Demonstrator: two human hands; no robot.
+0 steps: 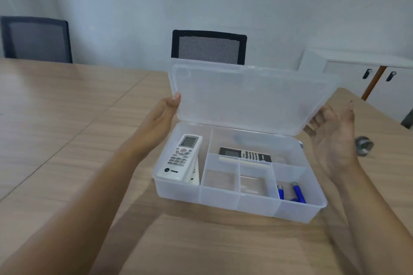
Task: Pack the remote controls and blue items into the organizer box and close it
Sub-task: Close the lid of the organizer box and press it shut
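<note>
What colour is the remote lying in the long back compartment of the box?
Black, with a small grey screen. The remote shows best in the head view, the only one.

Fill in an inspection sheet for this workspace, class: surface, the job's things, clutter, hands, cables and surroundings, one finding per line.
Surface: wooden table, seams visible.
Job's things: clear organizer box, lid raised; white remote in the left compartment with another white one beside it; black remote in the back compartment; two blue items in the front right compartment; two front compartments look empty.
Clutter: small shiny object on the table right of the box, too blurred to identify.
Hands: left hand with fingers on the lid's left edge; right hand open at its right edge.
Cables: nothing seen.
Surroundings: two chairs, white cabinet, plain wall.
</note>
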